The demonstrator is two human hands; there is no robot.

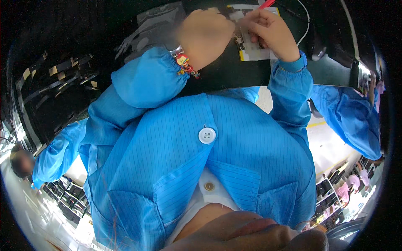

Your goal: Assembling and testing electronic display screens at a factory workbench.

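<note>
My left hand (207, 35) is blurred, its fingers curled in beside a flat white piece with yellow edges (256, 53) on the dark tabletop. Whatever lies inside those fingers is hidden. A colourful beaded bracelet (184, 62) circles that wrist. Over the piece, my right hand (270, 33) is closed, its thumb and fingertips pinched near small metallic parts (239, 42). What they pinch is too small to name. A slender red item (267, 3) sticks out just beyond the right fingers; I cannot tell whether they hold it. Blue cuffs cover both forearms.
Clear plastic bags (157, 27) lie left of my left hand. A white cable (308, 21) curves past my right hand, near a dark rounded object (319, 51). Blue sleeves of other people (349, 119) show at both sides. The table's near edge runs close to my chest.
</note>
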